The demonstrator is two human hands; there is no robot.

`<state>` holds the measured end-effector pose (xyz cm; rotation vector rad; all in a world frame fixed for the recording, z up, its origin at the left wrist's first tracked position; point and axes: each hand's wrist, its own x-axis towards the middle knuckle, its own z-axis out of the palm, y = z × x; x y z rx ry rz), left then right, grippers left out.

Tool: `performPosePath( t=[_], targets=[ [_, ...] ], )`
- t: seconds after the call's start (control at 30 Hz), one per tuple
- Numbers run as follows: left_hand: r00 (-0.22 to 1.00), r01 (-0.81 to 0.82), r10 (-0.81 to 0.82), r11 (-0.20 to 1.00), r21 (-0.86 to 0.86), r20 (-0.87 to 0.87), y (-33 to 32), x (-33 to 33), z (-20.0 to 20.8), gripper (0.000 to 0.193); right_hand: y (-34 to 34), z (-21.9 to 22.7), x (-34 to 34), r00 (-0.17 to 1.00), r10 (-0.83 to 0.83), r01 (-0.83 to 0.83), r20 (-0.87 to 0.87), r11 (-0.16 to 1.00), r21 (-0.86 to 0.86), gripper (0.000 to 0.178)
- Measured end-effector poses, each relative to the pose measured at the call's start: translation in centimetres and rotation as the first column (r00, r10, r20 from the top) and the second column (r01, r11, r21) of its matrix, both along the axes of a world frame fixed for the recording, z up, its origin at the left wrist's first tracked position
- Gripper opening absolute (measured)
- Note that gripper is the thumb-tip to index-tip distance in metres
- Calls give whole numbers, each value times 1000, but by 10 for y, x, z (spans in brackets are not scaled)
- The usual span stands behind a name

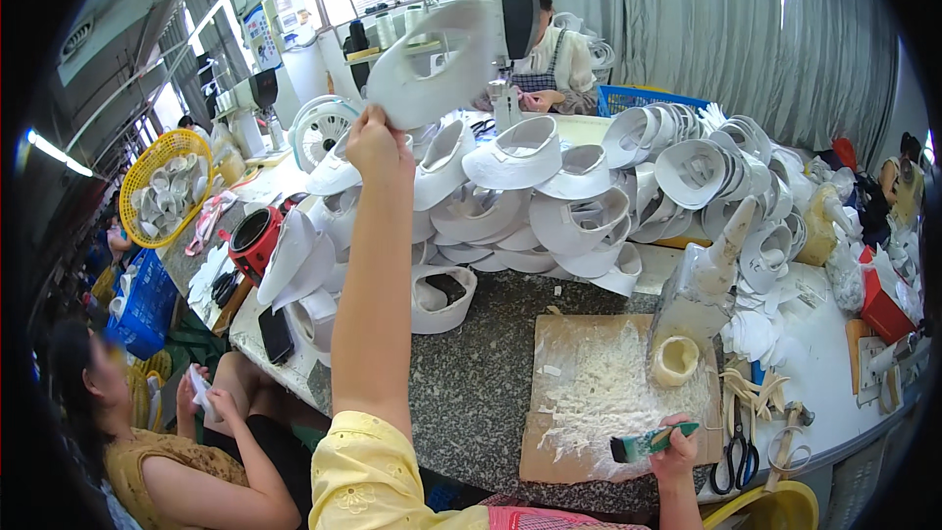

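1. Curtain (687,39): grey, pleated, across the upper right background.
2. Table (461,373): dark speckled stone at its near middle, white surface at right.
3. Pile (510,172): white, curved, open-centred parts, stacked and overlapping across the table's far side.
4. Co-worker (177,476): seated at lower left, both hands at a small white item (201,393).
5. Second co-worker (569,59): beyond the pile, partly hidden by a machine (520,27).
6. Board (569,471): brown, flat on the table's near side, much of it smeared with white paste (599,383).
7. Basket (157,149): yellow, round, at left, holding more pale parts.
8. Fan (324,132): white and pale green, just left of the raised forearm.
9. Piece (432,96): white with an open centre, slightly blurred, raised above the pile in the left hand (380,144); thumb and fingers are clamped on its lower edge.
10. Scissors (736,461): dark-handled, right of the board.
11. Right hand (675,453): fingers closed around the brush (648,444), which is green with dark bristles, over the board's lower right; whether the bristles touch it, I cannot tell.
12. Phone (276,334): black, near the table's left edge.
13. Cup (677,361): pale, open-mouthed, at the board's upper right.
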<state>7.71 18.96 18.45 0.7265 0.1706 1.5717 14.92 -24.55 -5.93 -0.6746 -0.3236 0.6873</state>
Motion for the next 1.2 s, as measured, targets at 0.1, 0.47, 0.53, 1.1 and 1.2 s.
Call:
performPosePath(
  t=[0.1, 0.47, 0.53, 1.1, 1.2],
  targets=[
    [997, -71, 71, 975, -212, -8, 19, 13, -49, 14, 0, 13, -4, 997, -64, 67, 40, 994, -82, 22],
    [934, 327, -351, 911, -253, -57, 96, -9, -141, 32, -30, 47, 40, 926, -356, 377, 128, 893, -245, 9],
    [904, 366, -400, 908, -205, -154, 122, -31, -137, 40, -34, 58, 57, 881, -393, 461, 263, 837, -294, 9],
    [342, 148, 291, 922, 357, -893, -135, -55, -188, 20, 1, 75, 340, 785, -93, 578, 612, 464, -671, 20],
    [346, 158, 118, 970, 182, -931, -170, -56, -224, 15, 33, 65, 364, 840, 70, 490, 538, 327, -808, 18]
  ],
)
